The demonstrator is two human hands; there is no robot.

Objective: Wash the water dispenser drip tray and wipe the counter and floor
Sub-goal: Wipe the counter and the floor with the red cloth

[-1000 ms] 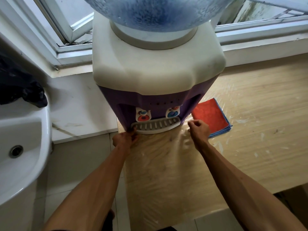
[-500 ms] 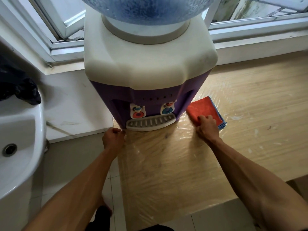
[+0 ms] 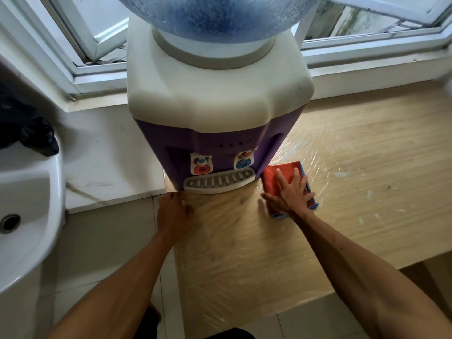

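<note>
In the head view, the dispenser (image 3: 215, 118) stood on the left end of the bench (image 3: 367, 167), close to the window (image 3: 97, 45). It had a cream top and a purple body. A blue bottle (image 3: 220, 15) sat upside down in its collar; how much water was in it I cannot tell. The grey drip tray (image 3: 217, 183) was in its place at the foot of the dispenser, under the red tap (image 3: 201, 165) and the blue tap (image 3: 243, 160). Its slots showed nothing lying on them. A white sink (image 3: 24, 192) was at the left, with a metal drain (image 3: 9, 221) in its basin and a black bag (image 3: 27, 128) on its back rim.

The right hand (image 3: 289, 194) lay flat with spread fingers on a red cloth (image 3: 276, 177), just to the right of the tray. A blue cloth (image 3: 278, 215) showed under the red one. The left hand (image 3: 172, 211) rested with bent fingers at the bench's left edge, just beside the left corner of the tray; whether it gripped the edge I cannot tell.

The bench was of light wood pattern and was covered with a shiny, wrinkled film. Small drops lay between the tray and the cloth. The window frames were white and one pane stood open. Pale tiles covered the floor (image 3: 105, 241) between the sink and the bench.
</note>
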